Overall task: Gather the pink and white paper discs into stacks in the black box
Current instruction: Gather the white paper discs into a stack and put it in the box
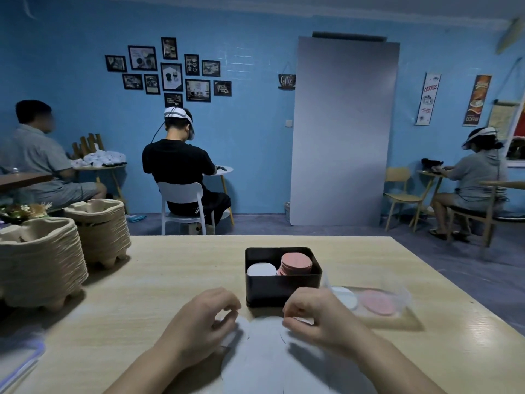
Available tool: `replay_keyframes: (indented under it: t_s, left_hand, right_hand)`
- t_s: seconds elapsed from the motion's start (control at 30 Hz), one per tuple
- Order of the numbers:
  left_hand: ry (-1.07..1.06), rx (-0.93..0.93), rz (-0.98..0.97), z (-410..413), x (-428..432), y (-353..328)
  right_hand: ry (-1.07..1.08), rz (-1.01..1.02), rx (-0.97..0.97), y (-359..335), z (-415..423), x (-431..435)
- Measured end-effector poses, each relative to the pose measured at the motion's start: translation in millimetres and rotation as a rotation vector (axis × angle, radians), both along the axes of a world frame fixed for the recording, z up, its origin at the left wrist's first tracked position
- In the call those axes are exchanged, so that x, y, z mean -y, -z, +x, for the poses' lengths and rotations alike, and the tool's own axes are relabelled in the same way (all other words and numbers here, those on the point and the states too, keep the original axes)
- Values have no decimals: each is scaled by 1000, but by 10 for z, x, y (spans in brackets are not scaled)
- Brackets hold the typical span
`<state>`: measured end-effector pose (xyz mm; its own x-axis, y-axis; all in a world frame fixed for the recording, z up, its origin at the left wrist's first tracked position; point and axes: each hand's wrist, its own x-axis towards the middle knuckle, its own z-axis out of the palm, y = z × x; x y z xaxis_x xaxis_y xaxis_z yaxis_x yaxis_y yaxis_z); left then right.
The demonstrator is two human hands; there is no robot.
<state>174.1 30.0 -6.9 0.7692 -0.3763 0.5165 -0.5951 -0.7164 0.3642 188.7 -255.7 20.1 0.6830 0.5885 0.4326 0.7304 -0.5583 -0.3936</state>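
Observation:
A black box [284, 288] stands on the wooden table just beyond my hands. Inside it a white disc stack [261, 270] lies on the left and a taller pink disc stack [296, 263] on the right. Several white paper discs [262, 339] lie spread on the table between and below my hands. My left hand [204, 319] has its fingers curled, pinching the edge of a white disc. My right hand [315, 317] is curled too, pinching a white disc at its fingertips.
A clear plastic container [375, 301] with white and pink discs lies right of the box. Two stacks of pulp cup carriers [42, 268] fill the table's left side. A plastic-edged object [20, 362] sits at the near left corner. People sit at small tables beyond.

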Motion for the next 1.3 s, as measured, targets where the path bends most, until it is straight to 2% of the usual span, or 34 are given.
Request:
replay_keyframes:
  t_s: [0.13, 0.3, 0.43, 0.73, 0.93, 1.1, 1.3]
  left_hand:
    - [-48, -79, 11, 30, -138, 73]
    - [-60, -139, 15, 43, -202, 176]
    - [-58, -171, 72, 66, -162, 188]
    - [-34, -239, 11, -61, -173, 120]
    - [-29, -314, 77, -82, -212, 77]
    - [-29, -269, 68, -56, -181, 94]
    - [-10, -246, 32, -57, -164, 86]
  right_hand:
    - [-1, -17, -30, 124, -49, -136]
    - [-49, -96, 31, 258, -116, -217]
    - [-58, -96, 5, 283, -180, -192]
    - [-158, -52, -48, 223, -315, -201]
    - [-223, -268, -20, 229, -355, -225]
    - [-219, -228, -14, 230, -357, -241]
    - [-124, -56, -31, 241, -294, -199]
